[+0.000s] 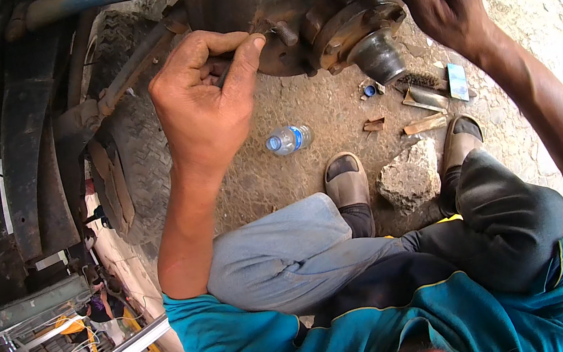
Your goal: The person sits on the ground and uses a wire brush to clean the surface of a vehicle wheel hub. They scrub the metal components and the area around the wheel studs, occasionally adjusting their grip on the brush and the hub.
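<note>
beside the far stud (285, 33), the pinching left hand (203, 111) could slip if greasy; its hold and how the right hand (448, 8) closes are unclear.

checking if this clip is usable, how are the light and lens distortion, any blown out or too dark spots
Head view: fisheye bending and a black rounded border; head view: pale ground looks washed out at upper right; head view: deep shadow dulls the dark metal panel at left; head view: left grip well lit, metal hub shaded but readable.
</note>
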Demonstrator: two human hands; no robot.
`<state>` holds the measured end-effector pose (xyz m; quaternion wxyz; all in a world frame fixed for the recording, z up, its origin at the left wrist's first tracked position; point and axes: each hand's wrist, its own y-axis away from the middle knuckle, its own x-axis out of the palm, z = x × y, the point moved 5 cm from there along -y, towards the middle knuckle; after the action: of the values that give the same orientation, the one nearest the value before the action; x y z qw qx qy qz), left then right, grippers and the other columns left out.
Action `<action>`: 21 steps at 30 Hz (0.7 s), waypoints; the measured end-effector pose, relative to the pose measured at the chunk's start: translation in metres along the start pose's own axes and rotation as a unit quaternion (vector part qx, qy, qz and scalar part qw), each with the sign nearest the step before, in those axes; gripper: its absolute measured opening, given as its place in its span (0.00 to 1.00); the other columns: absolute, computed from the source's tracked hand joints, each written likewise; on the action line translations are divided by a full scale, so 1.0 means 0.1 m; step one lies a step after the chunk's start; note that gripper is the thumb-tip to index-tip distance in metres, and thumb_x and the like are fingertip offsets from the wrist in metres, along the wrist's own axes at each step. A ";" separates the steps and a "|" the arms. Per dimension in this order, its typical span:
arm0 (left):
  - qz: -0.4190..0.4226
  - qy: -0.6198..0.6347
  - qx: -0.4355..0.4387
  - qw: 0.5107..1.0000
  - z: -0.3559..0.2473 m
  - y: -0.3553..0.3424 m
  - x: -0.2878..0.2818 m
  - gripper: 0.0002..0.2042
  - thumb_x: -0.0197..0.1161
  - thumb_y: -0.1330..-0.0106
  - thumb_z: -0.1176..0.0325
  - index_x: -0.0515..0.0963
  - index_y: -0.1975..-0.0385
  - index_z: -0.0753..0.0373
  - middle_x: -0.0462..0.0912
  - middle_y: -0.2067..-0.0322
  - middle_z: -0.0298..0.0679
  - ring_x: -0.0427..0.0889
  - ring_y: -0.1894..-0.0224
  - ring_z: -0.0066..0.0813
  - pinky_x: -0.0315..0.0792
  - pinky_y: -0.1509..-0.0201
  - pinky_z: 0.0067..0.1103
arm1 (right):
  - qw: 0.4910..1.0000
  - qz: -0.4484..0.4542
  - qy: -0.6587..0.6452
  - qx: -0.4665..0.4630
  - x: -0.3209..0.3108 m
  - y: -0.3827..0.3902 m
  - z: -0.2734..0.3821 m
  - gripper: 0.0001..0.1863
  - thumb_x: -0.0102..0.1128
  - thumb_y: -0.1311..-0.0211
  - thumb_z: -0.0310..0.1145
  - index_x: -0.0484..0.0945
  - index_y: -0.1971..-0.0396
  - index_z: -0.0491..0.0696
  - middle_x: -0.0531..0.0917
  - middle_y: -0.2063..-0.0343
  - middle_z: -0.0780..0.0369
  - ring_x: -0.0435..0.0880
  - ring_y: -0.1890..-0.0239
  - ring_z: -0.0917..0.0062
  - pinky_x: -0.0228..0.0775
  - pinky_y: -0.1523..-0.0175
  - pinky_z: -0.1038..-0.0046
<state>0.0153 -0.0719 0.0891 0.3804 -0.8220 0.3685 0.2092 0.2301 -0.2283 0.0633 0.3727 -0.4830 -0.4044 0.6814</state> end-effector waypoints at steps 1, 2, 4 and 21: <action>-0.002 0.015 -0.007 1.000 0.00 -0.01 0.01 0.03 0.73 0.38 0.77 0.85 0.69 0.68 0.85 0.72 0.38 0.80 0.74 0.17 0.72 0.73 0.17 | 1.000 0.008 0.004 0.022 0.03 -0.01 -0.05 0.26 0.60 0.28 0.42 0.72 0.39 0.39 0.74 0.43 0.46 0.72 0.38 0.53 0.65 0.34 0.54; -0.006 0.005 -0.007 1.000 0.01 0.00 0.01 0.04 0.73 0.38 0.77 0.85 0.70 0.68 0.85 0.73 0.37 0.80 0.74 0.16 0.71 0.73 0.17 | 0.999 0.015 0.005 0.044 0.08 -0.01 -0.11 0.28 0.60 0.28 0.43 0.71 0.37 0.40 0.73 0.41 0.45 0.70 0.36 0.51 0.63 0.32 0.53; -0.013 -0.014 -0.006 1.000 0.01 0.02 0.01 0.04 0.73 0.38 0.77 0.84 0.70 0.68 0.84 0.74 0.36 0.78 0.74 0.14 0.70 0.74 0.16 | 0.996 0.041 -0.009 0.075 0.20 0.02 -0.19 0.31 0.59 0.28 0.45 0.69 0.34 0.41 0.70 0.37 0.44 0.67 0.32 0.49 0.59 0.28 0.52; -0.041 -0.152 0.118 0.981 -0.20 -0.05 0.09 0.07 0.72 0.45 0.78 0.79 0.77 0.67 0.80 0.78 0.42 0.81 0.77 0.37 0.73 0.73 0.28 | 0.995 0.042 -0.013 0.091 0.18 0.06 -0.15 0.31 0.60 0.29 0.41 0.68 0.33 0.42 0.70 0.37 0.44 0.68 0.32 0.48 0.63 0.29 0.53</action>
<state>0.0261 -0.0893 0.0978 0.5344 -0.7446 0.2943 0.2706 0.2395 -0.2111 0.0484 0.3807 -0.4546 -0.3246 0.7369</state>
